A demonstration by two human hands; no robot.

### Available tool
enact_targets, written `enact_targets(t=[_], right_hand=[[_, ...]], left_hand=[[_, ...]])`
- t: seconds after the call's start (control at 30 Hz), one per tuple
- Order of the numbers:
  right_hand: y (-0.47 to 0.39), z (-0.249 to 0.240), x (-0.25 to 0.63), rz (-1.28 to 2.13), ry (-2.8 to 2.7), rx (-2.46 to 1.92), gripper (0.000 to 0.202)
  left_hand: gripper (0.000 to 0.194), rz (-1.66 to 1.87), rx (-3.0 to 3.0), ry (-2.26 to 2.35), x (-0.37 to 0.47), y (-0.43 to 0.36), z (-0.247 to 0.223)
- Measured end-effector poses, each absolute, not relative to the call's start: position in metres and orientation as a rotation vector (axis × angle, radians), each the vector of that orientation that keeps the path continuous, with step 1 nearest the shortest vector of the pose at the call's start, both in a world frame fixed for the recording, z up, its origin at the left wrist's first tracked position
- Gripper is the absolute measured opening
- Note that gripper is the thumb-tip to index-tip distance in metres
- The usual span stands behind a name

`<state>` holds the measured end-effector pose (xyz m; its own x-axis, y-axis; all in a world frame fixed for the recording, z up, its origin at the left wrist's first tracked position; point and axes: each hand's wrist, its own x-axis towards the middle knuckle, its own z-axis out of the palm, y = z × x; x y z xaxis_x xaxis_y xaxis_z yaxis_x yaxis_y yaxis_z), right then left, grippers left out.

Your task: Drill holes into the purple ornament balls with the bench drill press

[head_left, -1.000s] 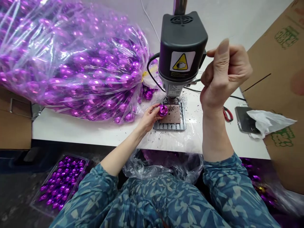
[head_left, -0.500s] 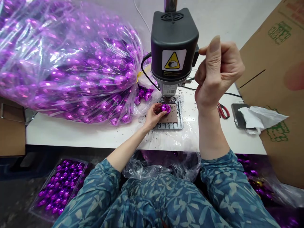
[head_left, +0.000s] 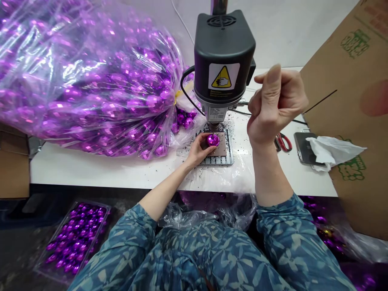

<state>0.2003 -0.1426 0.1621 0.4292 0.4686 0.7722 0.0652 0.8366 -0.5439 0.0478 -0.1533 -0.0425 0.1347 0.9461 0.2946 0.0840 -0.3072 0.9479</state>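
A shiny purple faceted ball rests on a brown square board, directly under the chuck of a black drill press. My left hand grips the ball from its left side between thumb and fingers. The board lies on the slotted grey metal base of the press, among dark specks. To the right of the drill head, my right hand is curled with the thumb up, by the end of the press's metal lever; what its fingers wrap round is hidden.
A large clear bag of purple balls covers the left of the white table. Red-handled scissors, a dark phone-like object and white tissue lie right, beside a cardboard box. A tray of balls sits low left.
My right hand has come down a little beside the drill head. My left hand and the ball have shifted slightly to the right in view.
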Motion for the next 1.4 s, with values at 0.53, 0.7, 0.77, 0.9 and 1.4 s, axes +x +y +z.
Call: enact_targets(t=[0.53, 0.7, 0.77, 0.9, 1.4], right_hand=[[-0.148, 0.119, 0.206, 0.084, -1.137, -0.493, 0.031], [-0.139, 0.100, 0.213, 0.021, -1.194, -0.444, 0.031], [-0.136, 0.095, 0.215, -0.006, -1.188, -0.451, 0.035], [-0.136, 0.089, 0.215, -0.038, -1.200, -0.490, 0.035], [-0.140, 0.154, 0.198, 0.117, -1.088, -0.457, 0.035]], left_hand=[[0.065, 1.311, 1.619, 1.032, 0.047, -0.156, -0.038], [0.065, 1.300, 1.615, 1.034, 0.047, -0.156, -0.038], [0.067, 1.306, 1.601, 1.027, 0.047, -0.156, -0.039], [0.067, 1.301, 1.588, 1.046, 0.047, -0.156, -0.040], [0.058, 1.333, 1.528, 1.119, 0.052, -0.158, -0.036]])
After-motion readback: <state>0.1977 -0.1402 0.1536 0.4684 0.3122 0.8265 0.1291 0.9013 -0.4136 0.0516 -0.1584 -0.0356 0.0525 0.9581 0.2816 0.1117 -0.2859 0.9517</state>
